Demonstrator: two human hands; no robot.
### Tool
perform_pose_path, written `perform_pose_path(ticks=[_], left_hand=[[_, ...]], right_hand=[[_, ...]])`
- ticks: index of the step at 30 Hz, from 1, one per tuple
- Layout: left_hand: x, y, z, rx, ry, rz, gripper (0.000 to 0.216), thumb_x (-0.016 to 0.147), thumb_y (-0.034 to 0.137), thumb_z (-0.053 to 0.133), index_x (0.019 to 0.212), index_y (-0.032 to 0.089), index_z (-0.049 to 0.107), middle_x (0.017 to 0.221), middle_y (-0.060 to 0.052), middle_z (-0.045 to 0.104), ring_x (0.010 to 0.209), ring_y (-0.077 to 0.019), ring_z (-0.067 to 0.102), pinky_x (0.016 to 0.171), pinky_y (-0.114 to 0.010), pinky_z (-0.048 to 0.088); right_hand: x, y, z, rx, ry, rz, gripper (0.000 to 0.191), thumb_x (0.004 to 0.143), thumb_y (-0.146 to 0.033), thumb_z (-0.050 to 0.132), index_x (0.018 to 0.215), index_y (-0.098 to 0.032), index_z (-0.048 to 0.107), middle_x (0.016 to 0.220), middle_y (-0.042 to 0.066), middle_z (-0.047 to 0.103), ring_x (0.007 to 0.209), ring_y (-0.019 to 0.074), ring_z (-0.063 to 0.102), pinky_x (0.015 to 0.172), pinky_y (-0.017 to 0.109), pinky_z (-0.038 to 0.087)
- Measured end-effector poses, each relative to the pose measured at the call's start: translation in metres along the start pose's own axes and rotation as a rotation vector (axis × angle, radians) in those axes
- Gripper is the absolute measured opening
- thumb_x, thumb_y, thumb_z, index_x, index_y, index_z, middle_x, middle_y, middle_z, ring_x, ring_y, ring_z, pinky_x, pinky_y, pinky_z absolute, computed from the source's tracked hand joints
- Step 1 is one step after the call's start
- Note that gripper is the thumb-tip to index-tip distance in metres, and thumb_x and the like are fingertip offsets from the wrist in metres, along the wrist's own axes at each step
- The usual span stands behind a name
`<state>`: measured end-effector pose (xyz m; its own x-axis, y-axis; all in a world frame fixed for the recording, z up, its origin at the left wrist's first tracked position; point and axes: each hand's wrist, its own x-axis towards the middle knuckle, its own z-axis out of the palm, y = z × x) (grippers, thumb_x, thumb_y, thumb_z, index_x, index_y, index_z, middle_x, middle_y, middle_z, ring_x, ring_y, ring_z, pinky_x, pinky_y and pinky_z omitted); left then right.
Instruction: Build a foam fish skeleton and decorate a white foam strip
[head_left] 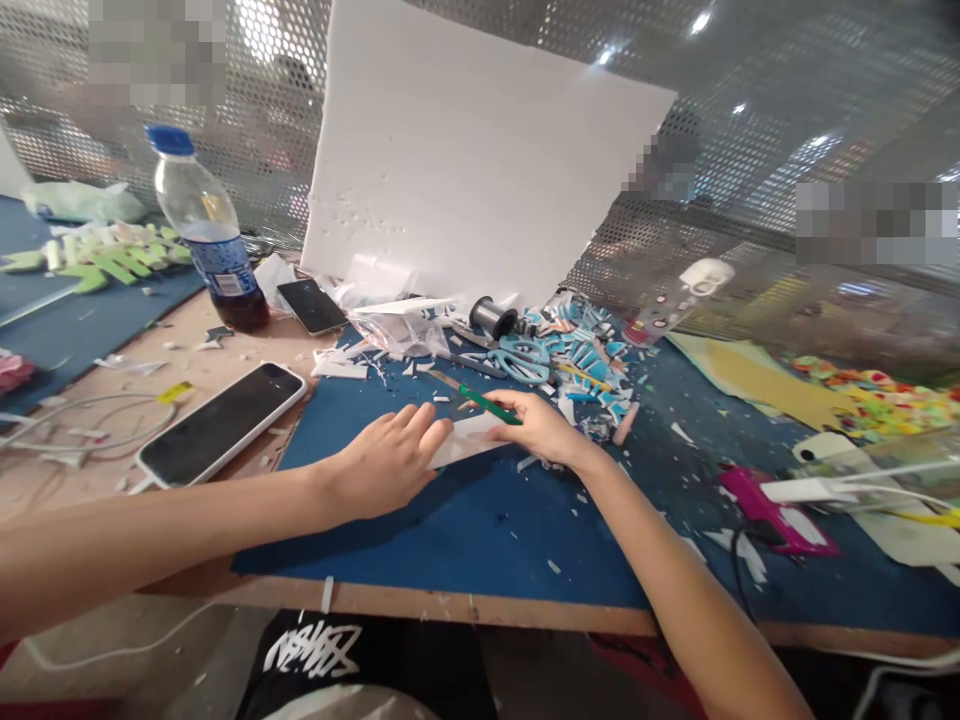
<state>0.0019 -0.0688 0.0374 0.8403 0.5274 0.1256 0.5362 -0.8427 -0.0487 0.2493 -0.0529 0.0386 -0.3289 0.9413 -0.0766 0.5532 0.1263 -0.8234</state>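
My left hand (397,450) is closed, with its fingers curled at the left end of a small white sheet (474,448) above the blue mat (465,545). My right hand (541,428) grips a green craft knife (489,404) near the sheet's right end. The knife's thin blade points away and to the left. My fingers cover both ends of the sheet. Just beyond my hands lie light-blue scissors (521,358) and a heap of blue and white scraps (589,345).
A large white foam board (480,150) leans at the back against a perforated metal screen. On the left are a cola bottle (214,240), a white-cased phone (223,425) and a dark phone (311,304). A black spool (493,317) stands behind the scissors. A magenta box (787,515) with cables lies right.
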Motion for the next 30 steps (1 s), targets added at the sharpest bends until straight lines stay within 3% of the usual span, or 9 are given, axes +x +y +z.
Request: perform_pose_path(ticks=[5, 8, 12, 15, 18, 20, 22, 24, 30], left_hand=[[-0.001, 0.007, -0.007, -0.08, -0.036, -0.135, 0.028, 0.087, 0.031, 0.048, 0.109, 0.013, 0.047, 0.098, -0.012, 0.059, 0.088, -0.0277, 0.063, 0.067, -0.036, 0.054], [-0.003, 0.014, -0.011, -0.127, -0.089, -0.288, 0.03, 0.089, 0.04, 0.046, 0.1, 0.013, 0.048, 0.084, -0.011, 0.061, 0.081, -0.0281, 0.065, 0.063, -0.035, 0.055], [-0.005, 0.018, -0.007, -0.175, -0.147, -0.328, 0.044, 0.091, 0.05, 0.04, 0.105, 0.009, 0.046, 0.078, -0.011, 0.063, 0.071, -0.0289, 0.067, 0.056, -0.036, 0.054], [-0.006, 0.013, -0.004, -0.144, -0.073, -0.192, 0.042, 0.091, 0.049, 0.042, 0.104, 0.009, 0.049, 0.087, -0.015, 0.064, 0.084, -0.0322, 0.065, 0.062, -0.038, 0.054], [-0.008, 0.002, -0.003, -0.128, 0.013, 0.215, 0.038, 0.088, 0.042, 0.052, 0.111, 0.012, 0.052, 0.12, -0.019, 0.057, 0.111, -0.0348, 0.054, 0.088, -0.046, 0.048], [-0.01, -0.007, -0.001, -0.219, -0.018, 0.41, 0.054, 0.085, 0.044, 0.057, 0.129, 0.015, 0.044, 0.144, -0.016, 0.039, 0.133, -0.0371, 0.034, 0.106, -0.053, 0.031], [-0.011, -0.013, 0.005, -0.305, -0.125, 0.46, 0.077, 0.083, 0.056, 0.055, 0.143, 0.017, 0.027, 0.153, -0.016, 0.024, 0.14, -0.0401, 0.018, 0.109, -0.057, 0.024], [-0.011, -0.016, 0.012, -0.356, -0.202, 0.473, 0.076, 0.087, 0.06, 0.044, 0.147, 0.019, 0.019, 0.154, -0.015, 0.02, 0.142, -0.0373, 0.016, 0.111, -0.056, 0.02], [-0.01, -0.004, 0.032, -0.388, -0.079, 0.337, 0.074, 0.09, 0.063, 0.032, 0.145, 0.014, 0.026, 0.153, -0.019, 0.021, 0.142, -0.0378, 0.013, 0.113, -0.056, 0.012]], right_hand=[[0.0, 0.005, -0.005, -0.389, 0.206, -0.04, 0.032, 0.089, -0.037, 0.051, 0.113, -0.018, 0.063, 0.11, 0.009, 0.066, 0.102, 0.0249, 0.062, 0.088, 0.036, 0.047], [0.001, 0.006, -0.003, -0.67, 0.233, 0.002, 0.03, 0.091, -0.027, 0.048, 0.116, -0.018, 0.063, 0.108, 0.012, 0.061, 0.095, 0.026, 0.063, 0.084, 0.038, 0.049], [0.005, 0.006, 0.0, -0.897, 0.266, -0.017, 0.032, 0.088, -0.025, 0.052, 0.119, -0.018, 0.061, 0.107, 0.014, 0.057, 0.097, 0.0292, 0.06, 0.084, 0.041, 0.051], [0.012, 0.003, -0.002, -0.983, 0.319, -0.083, 0.032, 0.087, -0.026, 0.054, 0.117, -0.015, 0.061, 0.105, 0.015, 0.056, 0.105, 0.0319, 0.054, 0.091, 0.044, 0.047], [0.027, -0.002, -0.008, -1.01, 0.332, -0.123, 0.033, 0.087, -0.022, 0.053, 0.118, -0.012, 0.058, 0.109, 0.017, 0.056, 0.108, 0.0316, 0.051, 0.096, 0.043, 0.044], [0.041, -0.004, -0.01, -1.019, 0.297, -0.161, 0.037, 0.086, -0.023, 0.056, 0.121, -0.01, 0.054, 0.114, 0.018, 0.055, 0.111, 0.0321, 0.049, 0.098, 0.044, 0.042], [0.056, -0.003, -0.01, -1.022, 0.212, -0.18, 0.042, 0.084, -0.024, 0.058, 0.124, -0.011, 0.05, 0.118, 0.018, 0.054, 0.112, 0.032, 0.049, 0.098, 0.045, 0.043], [0.07, 0.0, -0.009, -1.023, 0.158, -0.194, 0.046, 0.084, -0.023, 0.059, 0.127, -0.014, 0.045, 0.12, 0.016, 0.053, 0.114, 0.0315, 0.05, 0.097, 0.046, 0.044], [0.094, 0.004, -0.008, -0.999, 0.052, -0.25, 0.045, 0.082, -0.007, 0.052, 0.126, -0.016, 0.046, 0.119, 0.014, 0.053, 0.108, 0.0256, 0.056, 0.092, 0.038, 0.046]])
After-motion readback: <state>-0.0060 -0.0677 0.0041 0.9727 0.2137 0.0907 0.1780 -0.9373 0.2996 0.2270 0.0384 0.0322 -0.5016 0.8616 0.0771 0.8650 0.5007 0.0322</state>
